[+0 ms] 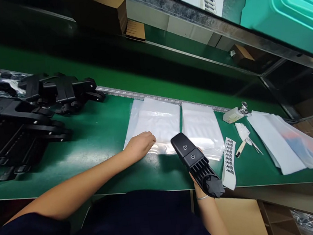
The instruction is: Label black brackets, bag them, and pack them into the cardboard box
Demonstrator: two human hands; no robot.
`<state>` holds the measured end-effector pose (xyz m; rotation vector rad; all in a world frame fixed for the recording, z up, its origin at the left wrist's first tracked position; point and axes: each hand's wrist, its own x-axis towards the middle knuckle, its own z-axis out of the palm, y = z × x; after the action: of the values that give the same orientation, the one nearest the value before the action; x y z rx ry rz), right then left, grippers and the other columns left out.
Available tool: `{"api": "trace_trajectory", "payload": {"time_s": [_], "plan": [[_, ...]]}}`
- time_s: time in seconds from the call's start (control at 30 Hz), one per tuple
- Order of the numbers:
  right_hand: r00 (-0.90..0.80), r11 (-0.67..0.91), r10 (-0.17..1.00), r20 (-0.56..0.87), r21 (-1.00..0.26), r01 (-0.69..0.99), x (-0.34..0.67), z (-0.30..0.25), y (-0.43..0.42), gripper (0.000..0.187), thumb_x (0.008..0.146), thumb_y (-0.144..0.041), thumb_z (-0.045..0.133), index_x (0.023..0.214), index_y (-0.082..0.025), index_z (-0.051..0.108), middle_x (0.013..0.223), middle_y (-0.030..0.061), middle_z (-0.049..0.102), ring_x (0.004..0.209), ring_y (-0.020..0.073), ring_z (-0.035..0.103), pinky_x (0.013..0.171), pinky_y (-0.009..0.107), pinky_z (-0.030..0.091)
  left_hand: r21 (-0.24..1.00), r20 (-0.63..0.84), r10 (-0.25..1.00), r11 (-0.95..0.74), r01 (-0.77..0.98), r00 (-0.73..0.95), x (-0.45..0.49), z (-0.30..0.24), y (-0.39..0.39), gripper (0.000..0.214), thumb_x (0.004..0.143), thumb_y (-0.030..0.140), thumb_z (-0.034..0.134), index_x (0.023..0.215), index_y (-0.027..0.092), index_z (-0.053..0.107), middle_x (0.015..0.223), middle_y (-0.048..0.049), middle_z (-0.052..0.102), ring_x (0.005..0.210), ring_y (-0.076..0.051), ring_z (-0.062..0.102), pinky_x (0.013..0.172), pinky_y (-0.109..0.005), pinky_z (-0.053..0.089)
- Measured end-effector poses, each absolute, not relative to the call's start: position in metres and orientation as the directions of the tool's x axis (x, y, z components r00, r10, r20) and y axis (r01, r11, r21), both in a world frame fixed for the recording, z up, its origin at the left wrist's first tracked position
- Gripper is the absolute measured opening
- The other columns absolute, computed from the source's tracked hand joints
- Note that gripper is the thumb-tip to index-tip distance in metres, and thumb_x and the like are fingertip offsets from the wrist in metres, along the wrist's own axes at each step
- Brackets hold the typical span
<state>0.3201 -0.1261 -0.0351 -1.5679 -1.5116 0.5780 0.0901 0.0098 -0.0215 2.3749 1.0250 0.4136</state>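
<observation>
One long black part, with two round screws, a row of ribs and a round, jagged end, slants over the green table's near edge, gripped by the right hand, mostly hidden behind it. The left hand curls its fingers at the left of two bag stacks; whether it pinches a bag, I cannot tell. Rightward sit one bottle and one sticker strip.

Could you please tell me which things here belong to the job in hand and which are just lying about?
Likely in use:
elongated black plastic part, held in the right hand
milky, translucent flat plastic bags, by the left hand
perhaps the white strip with dark labels

Apparently lying about:
pale squarish bottle with metal cap
slim silver tweezers
large teal plastic bin
</observation>
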Motion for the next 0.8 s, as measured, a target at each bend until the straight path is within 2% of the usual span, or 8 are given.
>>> {"api": "trace_trajectory", "payload": {"time_s": [0.07, 0.17, 0.27, 0.37, 0.47, 0.53, 0.67, 0.8], "plan": [[0.181, 0.082, 0.965, 0.188, -0.876, 0.475, 0.323, -0.036, -0.126, 0.044, 0.089, -0.049, 0.052, 0.127, -0.027, 0.051, 0.092, 0.0110, 0.070, 0.078, 0.0296, 0.068, 0.070, 0.048, 0.055, 0.654, 0.026, 0.757, -0.507, 0.561, 0.653, 0.095, -0.020, 0.006, 0.016, 0.086, 0.021, 0.047, 0.079, 0.019, 0.061, 0.086, -0.0041, 0.063, 0.079, -0.018, 0.060, 0.067, -0.028, 0.046], [0.174, 0.077, 0.976, 0.128, -0.958, 0.275, 0.330, -0.036, -0.127, 0.044, 0.090, -0.060, 0.043, 0.117, -0.026, 0.053, 0.098, 0.0119, 0.070, 0.084, 0.0285, 0.069, 0.071, 0.045, 0.056, 0.834, -0.145, 0.739, -0.266, 0.483, 0.658, 0.101, -0.016, 0.003, 0.010, 0.080, 0.020, 0.049, 0.072, 0.018, 0.055, 0.070, 0.0010, 0.057, 0.065, -0.015, 0.057, 0.060, -0.025, 0.044], [0.121, 0.064, 0.989, 0.084, -0.985, 0.157, 0.338, -0.033, -0.129, 0.044, 0.087, -0.059, 0.053, 0.112, -0.023, 0.054, 0.106, 0.0116, 0.068, 0.096, 0.0268, 0.068, 0.081, 0.042, 0.055, 0.881, -0.184, 0.779, -0.140, 0.452, 0.600, 0.101, -0.008, -0.002, 0.011, 0.084, 0.022, 0.044, 0.078, 0.019, 0.052, 0.062, 0.0043, 0.052, 0.057, -0.013, 0.055, 0.055, -0.023, 0.042], [0.178, 0.029, 0.981, 0.081, -0.961, 0.275, 0.340, -0.027, -0.131, 0.036, 0.085, -0.047, 0.062, 0.110, -0.022, 0.056, 0.108, 0.0098, 0.066, 0.101, 0.0246, 0.064, 0.089, 0.041, 0.052, 0.808, 0.008, 0.827, -0.336, 0.484, 0.562, 0.098, 0.003, -0.012, 0.014, 0.089, 0.025, 0.041, 0.081, 0.020, 0.052, 0.067, 0.0032, 0.056, 0.059, -0.013, 0.056, 0.057, -0.024, 0.042], [0.261, 0.022, 0.950, 0.173, -0.869, 0.495, 0.332, -0.020, -0.133, 0.027, 0.087, -0.039, 0.061, 0.107, -0.022, 0.058, 0.112, 0.0100, 0.062, 0.108, 0.0252, 0.059, 0.094, 0.045, 0.049, 0.628, 0.210, 0.673, -0.649, 0.429, 0.709, 0.100, 0.010, -0.028, 0.017, 0.093, 0.024, 0.039, 0.089, 0.020, 0.055, 0.077, -0.0007, 0.064, 0.068, -0.015, 0.062, 0.062, -0.024, 0.044], [0.306, 0.026, 0.917, 0.255, -0.805, 0.593, 0.324, -0.017, -0.133, 0.023, 0.088, -0.036, 0.059, 0.106, -0.022, 0.059, 0.113, 0.0105, 0.061, 0.110, 0.0263, 0.057, 0.097, 0.049, 0.046, 0.504, 0.265, 0.552, -0.778, 0.375, 0.790, 0.109, 0.013, -0.039, 0.019, 0.094, 0.022, 0.038, 0.101, 0.020, 0.055, 0.080, -0.0025, 0.067, 0.071, -0.016, 0.065, 0.062, -0.025, 0.046], [0.366, 0.026, 0.860, 0.355, -0.746, 0.665, 0.310, -0.023, -0.130, 0.025, 0.091, -0.032, 0.053, 0.113, -0.021, 0.059, 0.115, 0.0120, 0.059, 0.112, 0.0275, 0.055, 0.097, 0.053, 0.045, 0.364, 0.294, 0.400, -0.887, 0.285, 0.868, 0.145, 0.018, -0.050, 0.028, 0.095, 0.019, 0.038, 0.121, 0.016, 0.047, 0.081, -0.0052, 0.069, 0.071, -0.019, 0.068, 0.060, -0.027, 0.048], [0.243, 0.192, 0.838, 0.488, -0.681, 0.706, 0.311, -0.031, -0.124, 0.028, 0.089, -0.030, 0.053, 0.114, -0.020, 0.060, 0.113, 0.0140, 0.061, 0.109, 0.0298, 0.057, 0.092, 0.053, 0.049, 0.369, 0.349, 0.318, -0.911, 0.183, 0.881, 0.187, 0.031, -0.044, 0.037, 0.093, 0.015, 0.039, 0.129, 0.015, 0.044, 0.095, -0.0095, 0.071, 0.086, -0.022, 0.069, 0.068, -0.030, 0.051]]}}
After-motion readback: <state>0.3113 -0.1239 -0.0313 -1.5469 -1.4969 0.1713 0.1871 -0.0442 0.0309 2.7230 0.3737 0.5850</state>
